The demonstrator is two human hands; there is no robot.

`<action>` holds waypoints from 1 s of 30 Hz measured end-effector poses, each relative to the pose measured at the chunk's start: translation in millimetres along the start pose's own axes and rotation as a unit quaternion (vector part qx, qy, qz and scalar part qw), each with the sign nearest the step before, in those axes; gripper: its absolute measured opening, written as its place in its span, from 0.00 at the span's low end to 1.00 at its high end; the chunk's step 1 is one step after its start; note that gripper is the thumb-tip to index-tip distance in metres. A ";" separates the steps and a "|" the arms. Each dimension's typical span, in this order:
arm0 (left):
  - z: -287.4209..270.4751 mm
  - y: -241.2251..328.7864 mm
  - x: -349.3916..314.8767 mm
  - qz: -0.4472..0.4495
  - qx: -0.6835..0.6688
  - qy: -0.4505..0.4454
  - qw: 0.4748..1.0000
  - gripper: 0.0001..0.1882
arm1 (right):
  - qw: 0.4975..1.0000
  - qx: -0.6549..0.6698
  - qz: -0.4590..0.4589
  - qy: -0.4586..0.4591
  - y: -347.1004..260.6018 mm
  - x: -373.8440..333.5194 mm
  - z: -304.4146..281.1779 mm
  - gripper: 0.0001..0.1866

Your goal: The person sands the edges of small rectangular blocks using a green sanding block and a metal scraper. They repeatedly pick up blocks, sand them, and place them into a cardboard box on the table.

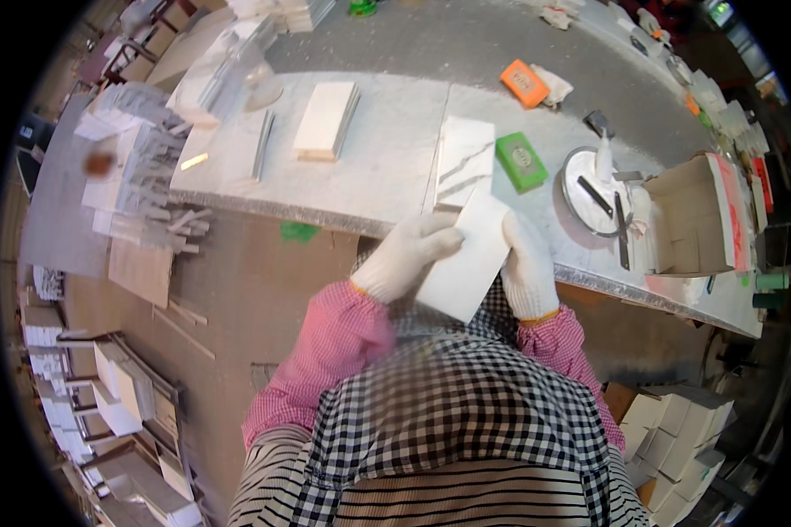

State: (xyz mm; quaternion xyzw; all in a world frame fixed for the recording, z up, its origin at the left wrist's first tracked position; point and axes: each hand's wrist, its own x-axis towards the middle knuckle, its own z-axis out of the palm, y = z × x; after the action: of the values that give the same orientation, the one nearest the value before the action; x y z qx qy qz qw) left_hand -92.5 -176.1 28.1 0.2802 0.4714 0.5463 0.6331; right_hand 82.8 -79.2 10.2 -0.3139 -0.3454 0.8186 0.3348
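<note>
A plain white rectangular tile [466, 263] is held tilted in front of my body, over the table's near edge. My left hand [406, 255], in a white knit glove, grips its left side with the thumb and fingers. Along its upper right side, my gloved right hand [529, 265] has hold of it too; some of those fingers are hidden behind it. Just beyond lies a white tile with grey veins [466, 156], apparently on a stack. A green block [520, 162] rests to the right of that veined tile.
On the table [387, 114], stacked tiles [327, 121] stand left. Rightward are an orange block [525, 83], a round dish [580, 189] with white paste and dark tools, and an open cardboard box [690, 215]. White cartons [677, 439] stand low at right; a rack [136, 395] is at left.
</note>
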 end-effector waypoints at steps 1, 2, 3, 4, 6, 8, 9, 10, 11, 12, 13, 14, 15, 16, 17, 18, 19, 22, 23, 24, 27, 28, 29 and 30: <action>-4.1 -1.9 3.6 0.004 0.021 0.004 1.000 0.29 | 1.000 0.001 -0.005 -0.002 2.1 5.2 -4.9 0.18; -4.8 -3.6 3.1 -0.003 0.014 0.012 1.000 0.29 | 1.000 0.003 -0.010 -0.003 3.7 7.5 -8.2 0.18; -4.2 -4.5 1.9 -0.009 0.007 0.019 1.000 0.29 | 1.000 0.003 -0.008 -0.006 5.5 7.2 -10.2 0.18; -3.9 -4.7 2.2 -0.014 0.000 0.024 1.000 0.29 | 1.000 -0.004 -0.006 -0.005 6.0 8.2 -11.7 0.18; -5.3 -6.6 2.1 -0.012 -0.016 0.019 1.000 0.29 | 1.000 -0.016 -0.004 -0.002 8.0 10.1 -14.1 0.18; -6.3 -7.3 2.5 -0.013 -0.026 0.012 1.000 0.29 | 1.000 -0.008 0.000 0.003 7.6 10.4 -12.4 0.19; -7.0 -7.3 2.2 -0.015 -0.028 0.009 0.999 0.29 | 1.000 -0.004 0.002 0.007 7.4 10.4 -11.2 0.20; -7.3 -6.8 2.2 -0.017 -0.030 0.007 0.999 0.29 | 1.000 0.008 0.004 0.013 7.4 11.3 -9.7 0.20; -5.9 -5.3 1.7 -0.013 -0.037 0.004 0.999 0.27 | 1.000 0.020 0.006 0.020 7.6 12.2 -7.9 0.21; -3.2 -3.1 0.3 -0.008 -0.045 0.000 0.999 0.25 | 0.999 0.032 0.008 0.027 7.7 13.1 -7.1 0.21; -1.8 -1.6 -0.5 -0.004 -0.051 -0.003 0.999 0.23 | 0.999 0.041 0.012 0.029 7.4 14.2 -7.0 0.22; -2.0 -1.4 -1.0 -0.003 -0.050 -0.005 0.999 0.24 | 0.998 0.050 0.016 0.031 7.0 15.2 -7.4 0.23; -2.6 -1.3 -1.7 -0.002 -0.050 -0.007 0.999 0.24 | 0.998 0.059 0.020 0.033 6.7 16.0 -7.9 0.23; -3.3 -2.3 -2.3 0.000 -0.050 -0.009 0.999 0.24 | 0.998 0.056 0.019 0.033 6.8 16.6 -9.3 0.23; -4.2 -3.0 -3.3 -0.009 -0.056 -0.007 0.998 0.26 | 0.998 0.053 0.019 0.033 7.3 17.2 -11.0 0.24; -5.4 -3.5 -4.5 -0.018 -0.061 -0.005 0.998 0.28 | 0.998 0.050 0.019 0.033 7.9 18.0 -13.1 0.24; -6.4 -3.8 -5.3 -0.028 -0.067 -0.003 0.997 0.31 | 0.998 0.056 0.021 0.027 8.8 18.9 -16.3 0.25; -11.2 -12.3 -4.1 -0.033 -0.079 0.009 0.996 0.31 | 0.997 0.072 0.032 0.024 15.1 23.8 -28.3 0.25; -11.8 -11.7 -5.1 -0.035 -0.086 0.008 0.996 0.31 | 0.996 0.076 0.037 0.032 17.5 25.7 -31.1 0.24; -12.3 -10.2 -6.6 -0.037 -0.092 0.007 0.995 0.31 | 0.995 0.081 0.041 0.039 19.2 26.4 -33.6 0.23; -13.1 -10.0 -5.7 -0.026 -0.100 -0.004 0.995 0.30 | 0.992 0.099 0.052 0.056 18.6 27.0 -29.5 0.21; -14.1 -10.6 -5.6 -0.019 -0.100 -0.006 0.995 0.29 | 0.991 0.104 0.055 0.057 16.8 26.4 -25.6 0.21; -14.2 -10.8 -5.1 -0.018 -0.110 -0.004 0.994 0.29 | 0.991 0.108 0.058 0.058 13.9 24.7 -21.1 0.21; -13.5 -11.2 -4.2 -0.017 -0.119 -0.002 0.993 0.29 | 0.990 0.113 0.060 0.059 12.5 23.5 -18.5 0.21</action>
State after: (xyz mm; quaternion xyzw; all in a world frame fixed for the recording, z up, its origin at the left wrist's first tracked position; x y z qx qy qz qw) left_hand -99.7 -185.0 14.2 0.1959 0.4063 0.5866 0.6726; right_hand 78.9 -61.4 -16.5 -0.3418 -0.2110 0.8512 0.3377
